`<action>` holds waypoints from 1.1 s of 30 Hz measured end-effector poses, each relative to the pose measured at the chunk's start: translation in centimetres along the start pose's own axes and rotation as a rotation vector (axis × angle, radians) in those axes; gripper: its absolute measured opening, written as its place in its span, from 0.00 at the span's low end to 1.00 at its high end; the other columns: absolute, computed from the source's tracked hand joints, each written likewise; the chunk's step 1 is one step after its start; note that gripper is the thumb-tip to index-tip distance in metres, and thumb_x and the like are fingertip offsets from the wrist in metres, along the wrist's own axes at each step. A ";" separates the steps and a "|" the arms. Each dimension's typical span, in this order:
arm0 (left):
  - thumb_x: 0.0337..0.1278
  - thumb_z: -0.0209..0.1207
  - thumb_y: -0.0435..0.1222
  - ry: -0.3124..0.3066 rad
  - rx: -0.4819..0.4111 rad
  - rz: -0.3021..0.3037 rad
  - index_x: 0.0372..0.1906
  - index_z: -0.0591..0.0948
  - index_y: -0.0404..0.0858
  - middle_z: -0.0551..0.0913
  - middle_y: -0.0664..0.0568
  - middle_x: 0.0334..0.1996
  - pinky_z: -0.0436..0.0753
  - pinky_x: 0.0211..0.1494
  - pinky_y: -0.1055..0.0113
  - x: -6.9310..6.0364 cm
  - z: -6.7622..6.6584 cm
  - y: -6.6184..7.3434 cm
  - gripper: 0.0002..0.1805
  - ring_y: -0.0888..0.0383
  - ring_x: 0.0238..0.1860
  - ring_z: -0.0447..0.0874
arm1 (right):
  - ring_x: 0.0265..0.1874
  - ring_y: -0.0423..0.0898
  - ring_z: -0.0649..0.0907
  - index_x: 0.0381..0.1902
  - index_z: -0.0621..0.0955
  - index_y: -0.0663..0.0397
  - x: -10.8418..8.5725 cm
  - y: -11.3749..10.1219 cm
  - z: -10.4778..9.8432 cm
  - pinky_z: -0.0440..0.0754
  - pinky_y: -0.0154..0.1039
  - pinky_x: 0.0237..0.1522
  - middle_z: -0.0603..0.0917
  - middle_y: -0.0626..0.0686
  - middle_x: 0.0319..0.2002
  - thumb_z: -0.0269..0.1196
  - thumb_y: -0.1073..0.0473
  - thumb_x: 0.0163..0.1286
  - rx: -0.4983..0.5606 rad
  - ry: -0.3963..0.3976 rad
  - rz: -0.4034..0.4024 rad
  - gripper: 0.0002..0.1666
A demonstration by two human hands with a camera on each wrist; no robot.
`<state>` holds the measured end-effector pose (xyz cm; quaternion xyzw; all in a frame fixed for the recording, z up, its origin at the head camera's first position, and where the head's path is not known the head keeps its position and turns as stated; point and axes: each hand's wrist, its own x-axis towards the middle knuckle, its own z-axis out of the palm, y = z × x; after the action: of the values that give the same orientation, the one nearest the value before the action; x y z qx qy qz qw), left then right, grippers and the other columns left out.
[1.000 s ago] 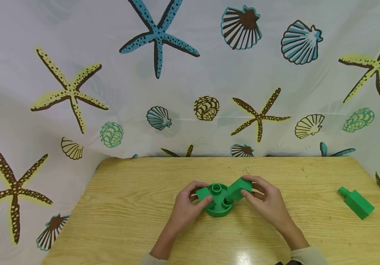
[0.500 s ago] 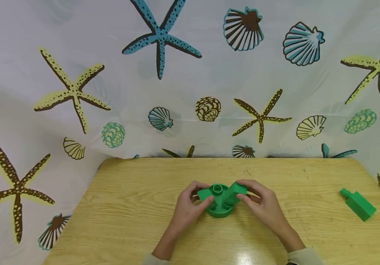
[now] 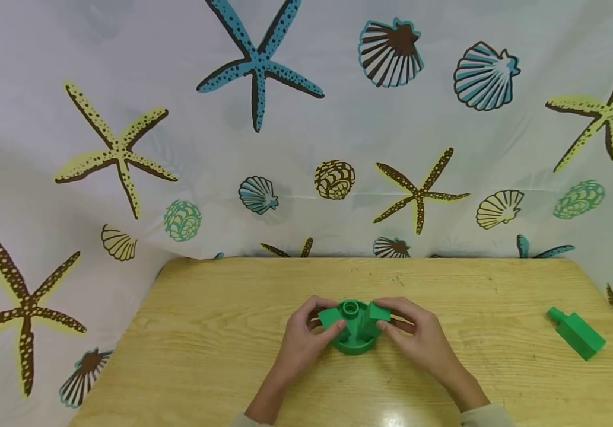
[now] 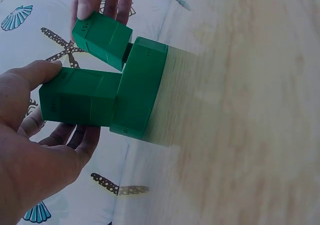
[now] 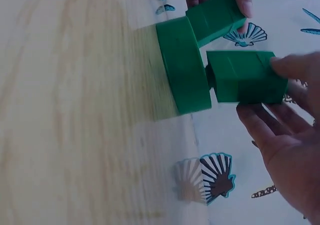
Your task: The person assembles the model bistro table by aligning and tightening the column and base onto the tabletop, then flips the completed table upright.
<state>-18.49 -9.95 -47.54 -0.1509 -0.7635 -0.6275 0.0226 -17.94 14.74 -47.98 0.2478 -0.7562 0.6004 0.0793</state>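
A round green base (image 3: pixel 354 347) stands on the table, with a bare ring-shaped socket (image 3: pixel 351 308) at its back. My left hand (image 3: pixel 301 341) pinches a green angular block (image 4: pixel 80 97) that stands at the base's left side, flush against it in the left wrist view. On the right, a second green block (image 5: pixel 247 77) is pinched between the thumb and fingers of my right hand (image 3: pixel 418 338). A dark narrow neck (image 5: pixel 210 77) shows between this block and the base, so a small gap is visible there. Whether the neck is inside its socket is partly hidden.
Another green block with a threaded-looking neck (image 3: pixel 577 334) lies on its side toward the table's right edge. The wooden table (image 3: pixel 221 344) meets a hanging cloth (image 3: pixel 306 130) printed with starfish and shells at the back.
My right hand has moved left and a little down, bringing its block from a strong tilt to nearly upright over the base. The left hand and its block have stayed almost still.
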 end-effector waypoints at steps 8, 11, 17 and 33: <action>0.65 0.69 0.33 -0.006 0.000 -0.012 0.55 0.80 0.33 0.81 0.38 0.56 0.82 0.57 0.55 -0.3 -0.1 -0.1 0.17 0.50 0.56 0.81 | 0.54 0.51 0.84 0.64 0.81 0.48 -0.3 -0.1 -0.1 0.84 0.41 0.54 0.82 0.52 0.59 0.68 0.62 0.72 -0.016 -0.038 0.035 0.23; 0.65 0.69 0.33 -0.004 -0.003 -0.008 0.55 0.80 0.33 0.81 0.38 0.56 0.82 0.58 0.55 -0.3 0.0 -0.1 0.17 0.50 0.56 0.81 | 0.53 0.52 0.84 0.63 0.81 0.46 -0.2 -0.2 -0.2 0.84 0.40 0.54 0.82 0.49 0.59 0.70 0.59 0.71 -0.026 -0.036 0.054 0.24; 0.65 0.69 0.34 -0.003 -0.015 -0.008 0.55 0.80 0.33 0.80 0.38 0.56 0.82 0.58 0.56 -0.4 0.1 0.0 0.18 0.50 0.56 0.81 | 0.56 0.56 0.83 0.65 0.80 0.50 -0.2 -0.5 -0.8 0.84 0.41 0.54 0.81 0.58 0.62 0.67 0.63 0.73 -0.003 -0.079 0.057 0.24; 0.64 0.69 0.34 0.001 -0.026 -0.002 0.55 0.80 0.34 0.81 0.38 0.55 0.83 0.56 0.57 0.0 0.0 0.0 0.17 0.51 0.54 0.82 | 0.60 0.54 0.82 0.64 0.81 0.57 0.0 -0.5 -1.3 0.84 0.40 0.55 0.82 0.58 0.61 0.65 0.65 0.74 -0.002 -0.101 0.079 0.22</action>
<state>-18.45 -9.99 -47.56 -0.1500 -0.7556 -0.6373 0.0205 -17.90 15.92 -47.22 0.2477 -0.7688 0.5893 0.0176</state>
